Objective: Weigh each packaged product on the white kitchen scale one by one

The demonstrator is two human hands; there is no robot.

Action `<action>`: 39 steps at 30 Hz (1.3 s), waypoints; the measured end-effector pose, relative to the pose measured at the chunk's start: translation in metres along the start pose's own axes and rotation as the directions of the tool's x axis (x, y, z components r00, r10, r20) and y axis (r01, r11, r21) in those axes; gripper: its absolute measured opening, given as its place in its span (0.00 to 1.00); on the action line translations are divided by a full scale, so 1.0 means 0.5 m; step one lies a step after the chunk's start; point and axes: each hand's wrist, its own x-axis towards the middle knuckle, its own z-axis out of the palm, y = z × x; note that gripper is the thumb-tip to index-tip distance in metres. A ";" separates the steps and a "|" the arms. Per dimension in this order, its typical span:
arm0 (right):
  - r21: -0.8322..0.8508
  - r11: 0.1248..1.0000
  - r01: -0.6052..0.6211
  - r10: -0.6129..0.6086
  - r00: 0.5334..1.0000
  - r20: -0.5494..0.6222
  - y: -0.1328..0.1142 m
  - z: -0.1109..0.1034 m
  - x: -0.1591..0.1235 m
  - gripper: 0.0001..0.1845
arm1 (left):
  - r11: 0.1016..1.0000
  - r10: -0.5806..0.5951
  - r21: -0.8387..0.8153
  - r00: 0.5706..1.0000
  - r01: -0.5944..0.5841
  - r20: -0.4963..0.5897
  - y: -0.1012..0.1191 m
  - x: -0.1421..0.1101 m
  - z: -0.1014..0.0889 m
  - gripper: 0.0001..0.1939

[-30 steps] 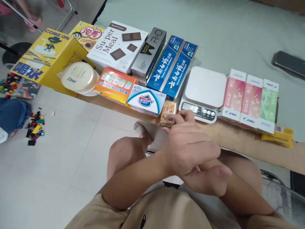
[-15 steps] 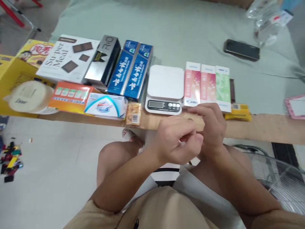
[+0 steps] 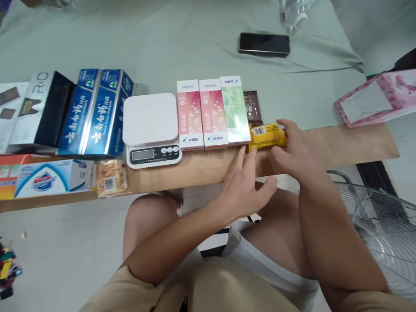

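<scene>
A small yellow packet [image 3: 267, 136] with a barcode lies at the table's front edge, touching the green and white box [image 3: 235, 108]. My right hand [image 3: 297, 151] is at its right end, index finger by the far edge and thumb by the near edge, fingers apart. My left hand [image 3: 243, 186] is open, its fingertips at the table edge just below the packet's left end and the green box. A dark brown packet [image 3: 252, 108] lies behind the yellow one. Two pink and white boxes [image 3: 191, 115] stand between the green box and a white kitchen scale [image 3: 151, 119].
Blue toothpaste boxes [image 3: 94, 117], a silver and black box [image 3: 45, 112], a white and blue soap box [image 3: 52, 177] and a clear snack packet [image 3: 111, 177] are on the left. A phone [image 3: 264, 44] lies behind, a pink bag [image 3: 373, 99] at right. A fan [image 3: 383, 234] stands below.
The view has swung right. My hands, earlier close together in front of the scale, have moved apart and right to the yellow packet. The objects on the table appear unmoved.
</scene>
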 end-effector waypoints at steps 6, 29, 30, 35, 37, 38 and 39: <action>-0.014 0.999 0.045 -0.046 0.998 -0.053 -0.004 -0.002 -0.022 0.39 | 0.988 0.066 -0.140 0.997 -0.060 0.041 -0.011 -0.005 0.007 0.43; 0.122 0.829 0.546 -0.503 0.822 -0.268 -0.422 0.225 -0.019 0.29 | 0.917 0.005 -0.325 0.824 -0.230 -0.567 -0.116 -0.198 -0.272 0.23; 0.092 0.849 0.520 -0.480 0.832 -0.277 -0.428 0.224 -0.022 0.29 | 0.926 0.009 -0.303 0.815 -0.226 -0.580 -0.114 -0.205 -0.279 0.22; -0.008 0.845 0.535 -0.503 0.788 -0.354 -0.454 0.216 -0.046 0.23 | 0.912 0.168 -0.179 0.734 -0.370 -0.658 -0.100 -0.235 -0.312 0.08; -0.053 0.841 0.538 -0.528 0.798 -0.291 -0.465 0.222 -0.057 0.25 | 0.909 0.176 -0.189 0.754 -0.371 -0.632 -0.098 -0.242 -0.323 0.07; -0.079 0.846 0.527 -0.529 0.813 -0.245 -0.470 0.226 -0.062 0.27 | 0.911 0.179 -0.187 0.762 -0.367 -0.622 -0.097 -0.245 -0.327 0.07; -0.105 0.851 0.515 -0.525 0.827 -0.202 -0.474 0.230 -0.066 0.28 | 0.912 0.191 -0.176 0.761 -0.371 -0.619 -0.097 -0.247 -0.331 0.07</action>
